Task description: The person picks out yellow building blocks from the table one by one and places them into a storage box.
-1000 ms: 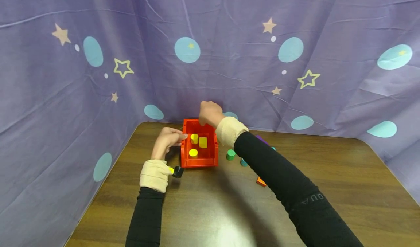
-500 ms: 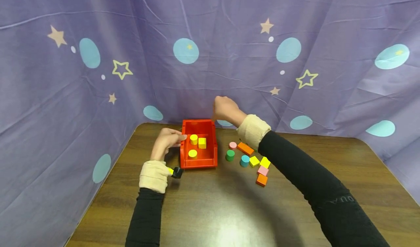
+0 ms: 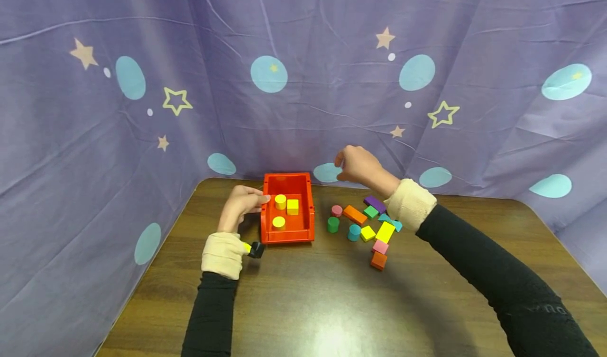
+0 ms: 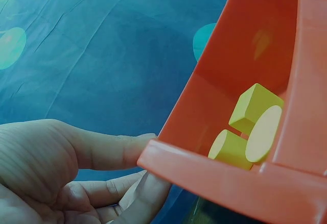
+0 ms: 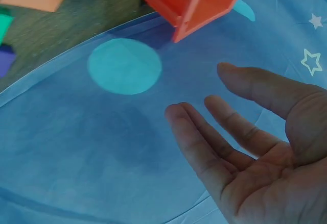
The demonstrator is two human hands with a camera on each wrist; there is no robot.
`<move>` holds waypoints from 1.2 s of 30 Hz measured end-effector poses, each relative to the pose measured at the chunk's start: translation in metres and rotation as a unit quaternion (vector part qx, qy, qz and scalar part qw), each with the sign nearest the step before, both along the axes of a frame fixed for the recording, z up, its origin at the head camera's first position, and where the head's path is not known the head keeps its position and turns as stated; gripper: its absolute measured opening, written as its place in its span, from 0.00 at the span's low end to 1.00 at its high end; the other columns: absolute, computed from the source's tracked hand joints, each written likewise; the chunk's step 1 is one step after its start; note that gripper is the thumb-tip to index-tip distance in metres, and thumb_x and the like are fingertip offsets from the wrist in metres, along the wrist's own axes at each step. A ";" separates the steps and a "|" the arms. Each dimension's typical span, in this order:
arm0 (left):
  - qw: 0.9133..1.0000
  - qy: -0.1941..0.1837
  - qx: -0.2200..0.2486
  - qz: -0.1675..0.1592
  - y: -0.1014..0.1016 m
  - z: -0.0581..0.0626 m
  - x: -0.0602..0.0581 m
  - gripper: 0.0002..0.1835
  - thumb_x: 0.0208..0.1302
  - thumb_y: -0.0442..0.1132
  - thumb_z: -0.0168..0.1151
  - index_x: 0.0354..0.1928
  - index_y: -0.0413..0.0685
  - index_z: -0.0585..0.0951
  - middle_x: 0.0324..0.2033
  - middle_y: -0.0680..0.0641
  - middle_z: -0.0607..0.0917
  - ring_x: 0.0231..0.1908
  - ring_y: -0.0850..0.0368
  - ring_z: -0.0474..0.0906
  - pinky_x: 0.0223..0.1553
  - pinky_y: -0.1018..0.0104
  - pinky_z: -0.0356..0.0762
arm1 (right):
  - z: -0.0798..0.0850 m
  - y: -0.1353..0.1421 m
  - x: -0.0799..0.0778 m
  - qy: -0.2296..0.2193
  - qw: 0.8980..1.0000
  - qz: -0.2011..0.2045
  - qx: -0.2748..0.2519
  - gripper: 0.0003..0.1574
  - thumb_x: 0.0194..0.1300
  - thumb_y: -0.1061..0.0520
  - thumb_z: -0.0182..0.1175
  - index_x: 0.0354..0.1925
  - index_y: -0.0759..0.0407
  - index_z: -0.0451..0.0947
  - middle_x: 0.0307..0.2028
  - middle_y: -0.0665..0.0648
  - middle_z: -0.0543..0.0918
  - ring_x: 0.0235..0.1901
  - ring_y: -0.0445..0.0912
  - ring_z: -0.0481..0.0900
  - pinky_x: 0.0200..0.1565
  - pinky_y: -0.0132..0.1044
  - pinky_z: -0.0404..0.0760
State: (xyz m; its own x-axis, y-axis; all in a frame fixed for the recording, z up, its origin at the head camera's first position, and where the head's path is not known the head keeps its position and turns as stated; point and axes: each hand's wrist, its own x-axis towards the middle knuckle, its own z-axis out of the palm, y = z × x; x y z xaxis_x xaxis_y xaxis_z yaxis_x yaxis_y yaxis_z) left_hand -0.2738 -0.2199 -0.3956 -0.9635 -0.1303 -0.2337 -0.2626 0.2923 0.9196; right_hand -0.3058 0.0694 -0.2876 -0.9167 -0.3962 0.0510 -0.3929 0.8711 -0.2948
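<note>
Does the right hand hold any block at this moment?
No, in the right wrist view the fingers of the right hand are open, with nothing between them.

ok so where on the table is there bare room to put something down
The widest free patch of table is in front of the red bin, between the left sleeve and right sleeve. More bare wood lies beyond the right sleeve, toward the table's right edge. It's crowded right of the bin, where the loose blocks bunch.

Both wrist views crop the red bin [image 4: 255, 35], and the sleeve lettering [image 3: 548, 309] is illegible.
</note>
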 end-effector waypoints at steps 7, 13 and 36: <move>1.000 0.004 0.002 -0.001 0.001 0.000 0.000 0.21 0.66 0.35 0.67 0.55 0.27 0.79 0.32 0.51 0.82 0.27 0.66 0.79 0.45 0.65 0.88 | -0.015 0.035 0.012 0.020 1.000 0.018 -0.003 0.17 0.55 0.63 0.73 0.45 0.64 0.86 0.41 0.63 0.88 0.43 0.56 0.85 0.47 0.51 0.85; 1.000 0.006 0.014 0.004 0.002 0.001 -0.001 0.20 0.66 0.33 0.67 0.54 0.25 0.79 0.29 0.52 0.81 0.26 0.66 0.78 0.41 0.67 0.88 | -0.031 0.058 0.021 0.028 0.999 0.045 -0.002 0.13 0.55 0.65 0.71 0.42 0.64 0.86 0.37 0.61 0.88 0.37 0.53 0.85 0.42 0.49 0.85; 1.000 -0.004 0.005 0.001 0.002 0.001 0.001 0.22 0.67 0.36 0.66 0.58 0.27 0.78 0.31 0.52 0.83 0.27 0.69 0.80 0.49 0.62 0.88 | -0.093 0.133 0.034 -0.025 0.985 0.169 -0.037 0.15 0.55 0.76 0.67 0.41 0.66 0.85 0.41 0.65 0.88 0.42 0.60 0.86 0.44 0.49 0.89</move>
